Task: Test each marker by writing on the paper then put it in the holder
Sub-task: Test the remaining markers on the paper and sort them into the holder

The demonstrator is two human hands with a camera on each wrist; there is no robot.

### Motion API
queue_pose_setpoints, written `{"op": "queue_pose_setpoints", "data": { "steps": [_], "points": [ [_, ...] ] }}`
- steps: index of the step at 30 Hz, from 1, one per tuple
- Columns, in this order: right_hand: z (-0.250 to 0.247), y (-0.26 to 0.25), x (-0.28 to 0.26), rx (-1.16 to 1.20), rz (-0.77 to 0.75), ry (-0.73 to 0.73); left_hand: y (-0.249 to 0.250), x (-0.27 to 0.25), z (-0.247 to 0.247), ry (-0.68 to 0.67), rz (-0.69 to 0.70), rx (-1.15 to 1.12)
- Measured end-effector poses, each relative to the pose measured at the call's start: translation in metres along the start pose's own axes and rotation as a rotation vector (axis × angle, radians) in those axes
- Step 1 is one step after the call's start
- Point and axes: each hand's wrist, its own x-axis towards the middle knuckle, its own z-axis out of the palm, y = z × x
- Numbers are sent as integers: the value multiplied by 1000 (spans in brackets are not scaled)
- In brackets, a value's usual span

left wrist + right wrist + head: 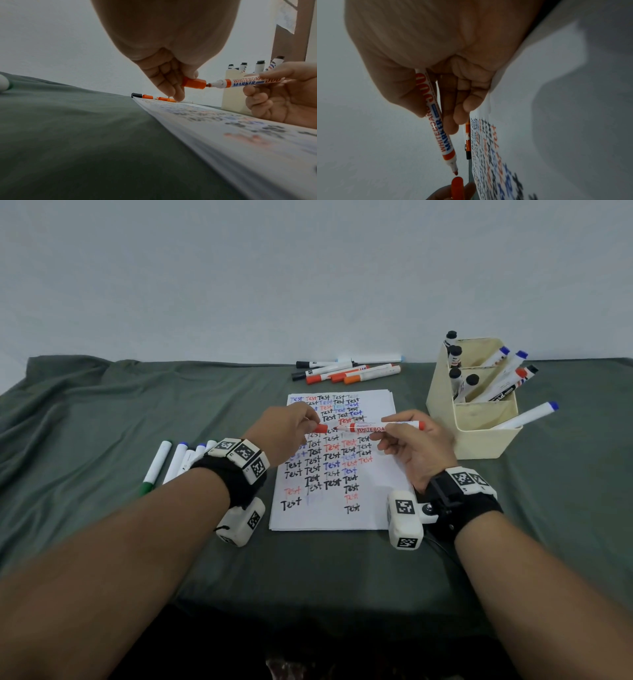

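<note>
My right hand (407, 440) grips a white and orange whiteboard marker (387, 426) level above the paper (373, 508), its bare tip pointing left. My left hand (294, 426) pinches the orange cap (321, 428) just off that tip, a small gap between them. The left wrist view shows the cap (193, 83) in my fingertips and the marker (243, 81) beside it. The right wrist view shows the marker (440, 128) running down to the cap (457, 189). The paper is covered with "Test" written in black, red and blue. The cream holder (479, 419) stands right of the paper with several markers in it.
Several markers (346, 371) lie in a loose pile beyond the paper. More markers (178, 460) lie on the green cloth left of my left wrist. A blue-capped marker (527, 416) leans out of the holder's front compartment. A pale wall rises behind the table.
</note>
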Motion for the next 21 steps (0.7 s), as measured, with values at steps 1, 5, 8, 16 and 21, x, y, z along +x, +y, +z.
{"op": "queue_pose_setpoints", "data": {
  "steps": [1,5,8,16,21],
  "points": [
    [0,0,0,-4,-1,-11,1,0,1,-7,-2,0],
    [0,-1,-2,-18,10,-57,6,-2,5,-28,10,-14],
    [-1,-1,-1,-41,20,-68,10,-3,8,-57,42,-23],
    [1,-2,-3,-114,43,-119,10,-3,6,-103,92,-38],
    [3,-6,-7,-166,41,-133,10,-4,6,-105,103,-15]
  ]
}}
